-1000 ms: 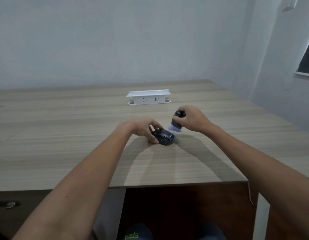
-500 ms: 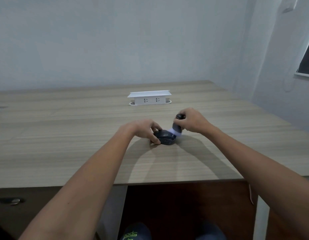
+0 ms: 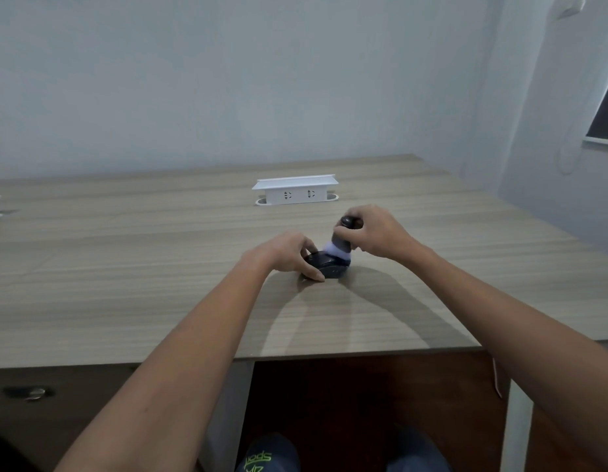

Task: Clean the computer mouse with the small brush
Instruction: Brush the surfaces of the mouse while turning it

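From the head camera, we pinned the dark computer mouse point(image 3: 326, 266) to the wooden desk point(image 3: 125, 267) with our left hand point(image 3: 289, 255). Our right hand point(image 3: 372, 233), closed around the small brush point(image 3: 340, 245), had lowered its pale bristles from just above onto the mouse's top, so brushing was underway.
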### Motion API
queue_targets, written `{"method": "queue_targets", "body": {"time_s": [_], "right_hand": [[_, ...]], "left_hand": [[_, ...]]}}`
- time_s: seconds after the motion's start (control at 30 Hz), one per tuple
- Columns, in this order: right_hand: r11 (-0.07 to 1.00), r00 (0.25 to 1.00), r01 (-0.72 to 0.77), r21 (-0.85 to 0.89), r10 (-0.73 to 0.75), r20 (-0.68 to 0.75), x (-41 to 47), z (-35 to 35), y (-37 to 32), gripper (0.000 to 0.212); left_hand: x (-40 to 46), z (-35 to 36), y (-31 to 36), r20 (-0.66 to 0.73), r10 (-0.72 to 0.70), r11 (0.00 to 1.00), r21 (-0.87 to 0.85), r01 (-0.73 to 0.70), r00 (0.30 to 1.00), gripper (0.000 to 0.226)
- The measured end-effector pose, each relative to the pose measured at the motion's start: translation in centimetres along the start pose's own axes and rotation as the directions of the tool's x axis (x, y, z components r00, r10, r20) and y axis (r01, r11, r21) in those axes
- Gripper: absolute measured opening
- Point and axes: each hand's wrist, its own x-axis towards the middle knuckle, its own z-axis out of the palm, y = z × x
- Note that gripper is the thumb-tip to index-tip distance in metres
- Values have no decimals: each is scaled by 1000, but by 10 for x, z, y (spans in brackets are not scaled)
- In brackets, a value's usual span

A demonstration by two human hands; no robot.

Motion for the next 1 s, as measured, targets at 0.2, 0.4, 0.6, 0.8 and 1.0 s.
{"method": "queue_targets", "body": {"time_s": [0.2, 0.4, 0.6, 0.8, 1.0], "right_hand": [[990, 999, -16, -137, 10, -47, 2, -1, 9, 17], [997, 1000, 12, -73, -10, 30, -3, 5, 10, 12], [998, 998, 59, -17, -59, -24, -6, 3, 7, 11], [997, 999, -16, -73, 13, -36, -2, -1, 13, 15], [996, 994, -68, 63, 62, 90, -2, 1, 13, 18]], "left_hand": [[1, 1, 3, -14, -24, 1000, 8, 24, 1000, 64], [1, 5, 4, -59, -24, 1000, -7, 24, 998, 60], [0, 6, 4, -67, -45, 998, -51, 41, 997, 59], [-2, 8, 5, -85, -55, 997, -66, 50, 995, 59], [-3, 8, 7, -99, -53, 997, -61, 47, 994, 59]]}}
